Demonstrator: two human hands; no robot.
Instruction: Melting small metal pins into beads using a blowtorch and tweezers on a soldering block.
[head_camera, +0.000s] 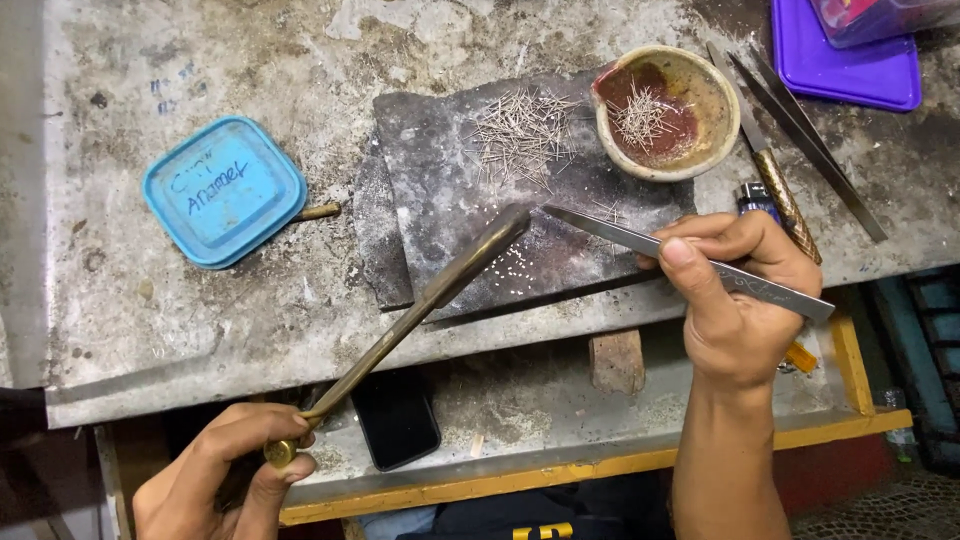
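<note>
Bare slab (440, 170) between blue lid (224, 190) and clay bowl (668, 112).

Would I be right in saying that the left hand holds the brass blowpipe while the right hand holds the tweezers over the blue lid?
Not quite. The head view shows the right hand holding the tweezers over the dark slab, not the blue lid, which lies off to the side. The left hand does hold the brass blowpipe.

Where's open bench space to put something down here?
Free: the bench left of and below the blue lid, and the strip above the dark slab. Crowded: the slab holds pins and beads, with the bowl, tweezers and files at right.
</note>
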